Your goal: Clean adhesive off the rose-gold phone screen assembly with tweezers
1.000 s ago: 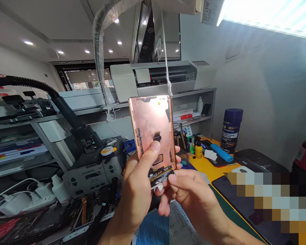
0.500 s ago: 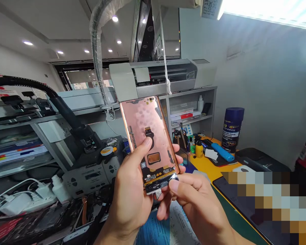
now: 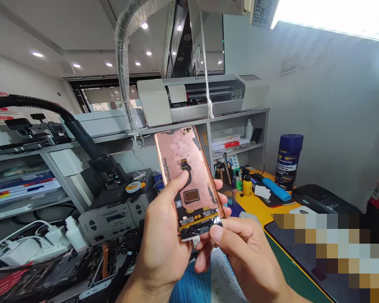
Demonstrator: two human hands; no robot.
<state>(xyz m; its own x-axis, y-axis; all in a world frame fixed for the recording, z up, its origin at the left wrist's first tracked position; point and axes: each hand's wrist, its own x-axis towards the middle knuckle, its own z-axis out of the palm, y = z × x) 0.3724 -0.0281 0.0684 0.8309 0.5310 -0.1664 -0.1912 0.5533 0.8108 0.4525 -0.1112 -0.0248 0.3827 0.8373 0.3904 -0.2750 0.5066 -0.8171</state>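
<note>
A phone screen panel (image 3: 196, 151) with a copper-coloured back faces me, held up above the bench and tilted. My left hand (image 3: 161, 235) is closed around it, thumb pressed on the back beside a black flex cable (image 3: 185, 165) and fingertips showing at the right edge. Along the panel's lower end runs a black, shiny strip (image 3: 198, 229) with a small silvery tab below it. The strip's right end is pinched between thumb and finger of my right hand (image 3: 246, 248). Some fingers of both hands are hidden behind the panel.
A blue spray can (image 3: 289, 162), a yellow bottle (image 3: 247, 185) and a light-blue tool (image 3: 276, 189) stand or lie at the right. Leftward are a grey control box (image 3: 110, 219), a power strip (image 3: 50, 240) and phone parts (image 3: 60, 269). A grey shelf (image 3: 240, 111) carries a cutter machine.
The panel's top has tipped back slightly, so it looks a little shorter. Both hands keep the same grip, and the view has shifted slightly.
</note>
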